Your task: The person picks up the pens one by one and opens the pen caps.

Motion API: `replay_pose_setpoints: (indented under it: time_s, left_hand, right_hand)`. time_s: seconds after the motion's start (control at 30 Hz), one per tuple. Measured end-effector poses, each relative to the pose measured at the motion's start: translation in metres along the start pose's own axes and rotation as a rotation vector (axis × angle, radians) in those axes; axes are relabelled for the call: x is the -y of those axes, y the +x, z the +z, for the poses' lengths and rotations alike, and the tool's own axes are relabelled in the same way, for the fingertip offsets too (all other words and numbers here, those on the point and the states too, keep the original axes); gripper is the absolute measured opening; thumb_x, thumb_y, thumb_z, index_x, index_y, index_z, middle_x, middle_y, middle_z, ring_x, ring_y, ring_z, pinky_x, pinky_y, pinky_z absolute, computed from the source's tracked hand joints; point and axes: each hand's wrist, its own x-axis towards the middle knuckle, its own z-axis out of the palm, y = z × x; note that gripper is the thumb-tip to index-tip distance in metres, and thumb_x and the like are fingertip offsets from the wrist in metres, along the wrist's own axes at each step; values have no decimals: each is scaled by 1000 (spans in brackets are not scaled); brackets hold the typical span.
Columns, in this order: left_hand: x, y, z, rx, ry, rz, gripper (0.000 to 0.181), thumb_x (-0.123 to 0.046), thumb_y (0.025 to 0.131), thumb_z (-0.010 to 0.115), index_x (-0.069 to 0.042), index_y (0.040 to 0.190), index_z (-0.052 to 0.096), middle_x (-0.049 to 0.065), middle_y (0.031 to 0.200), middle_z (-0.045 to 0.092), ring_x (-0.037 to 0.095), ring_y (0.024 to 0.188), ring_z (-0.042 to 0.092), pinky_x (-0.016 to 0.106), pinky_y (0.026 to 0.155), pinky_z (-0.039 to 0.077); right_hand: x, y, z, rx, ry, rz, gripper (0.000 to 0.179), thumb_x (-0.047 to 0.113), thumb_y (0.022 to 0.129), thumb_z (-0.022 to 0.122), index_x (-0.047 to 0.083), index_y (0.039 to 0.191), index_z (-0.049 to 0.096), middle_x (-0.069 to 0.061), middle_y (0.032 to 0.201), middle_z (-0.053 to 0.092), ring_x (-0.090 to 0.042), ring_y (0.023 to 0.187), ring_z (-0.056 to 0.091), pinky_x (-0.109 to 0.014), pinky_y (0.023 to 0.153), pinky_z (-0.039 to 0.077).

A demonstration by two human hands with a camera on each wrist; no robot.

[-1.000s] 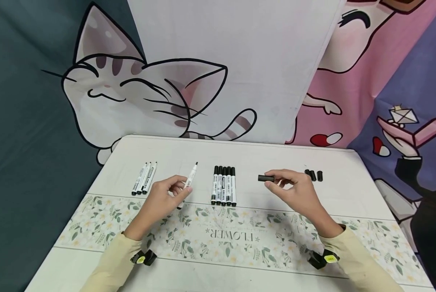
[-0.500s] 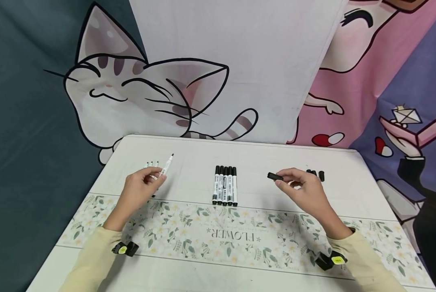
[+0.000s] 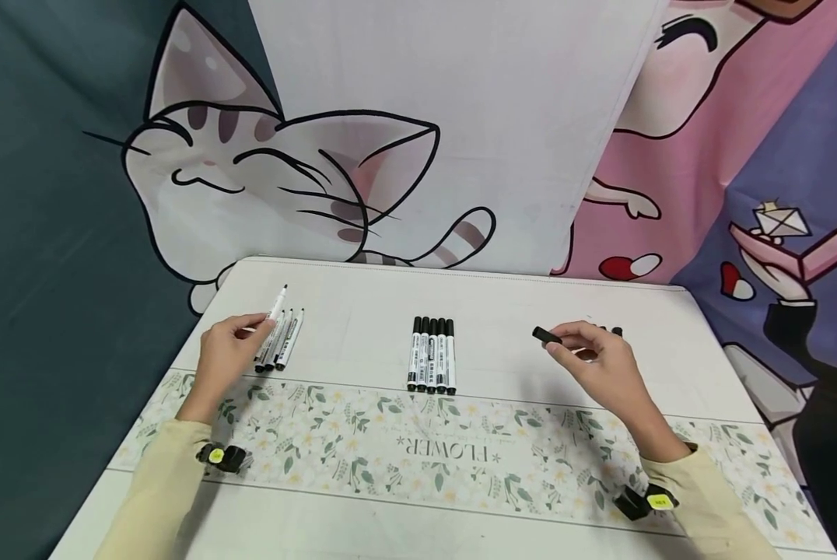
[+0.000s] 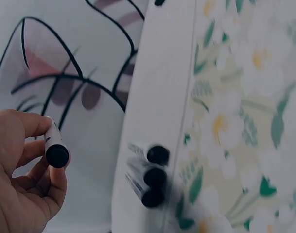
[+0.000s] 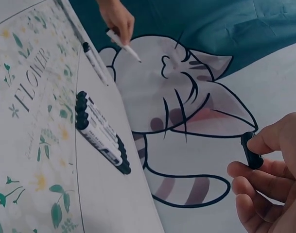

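My left hand pinches an uncapped white marker, its black tip pointing up and away. Below and beside it, several uncapped markers lie in a row on the table; in the left wrist view their black ends show blurred. My right hand holds a black marker cap between thumb and fingers, raised over the right side of the table. Behind that hand, more black caps lie on the table, partly hidden by it.
Several capped markers lie side by side at the middle of the table. A flowered band with the word FLOWER crosses the table nearer to me. Behind stands a cloth backdrop with a cartoon cat.
My left hand has carried the uncapped marker leftward from near the middle group to the left row. My right hand has drifted slightly right with the cap, now covering more of the other caps.
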Motion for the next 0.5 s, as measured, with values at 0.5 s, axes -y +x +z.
replay_pose_setpoints:
  time_s: [0.5]
  left_hand:
    - [41,13,6,73,32,-169,53,-42,105,56,1,134,65,25,116,69,38,101,67,43,74,55]
  right_hand:
    - [-13,-5,-15,-45,22,81,21,21,98,73,6,113,72,-4,93,77,1,82,65,-14,70,50]
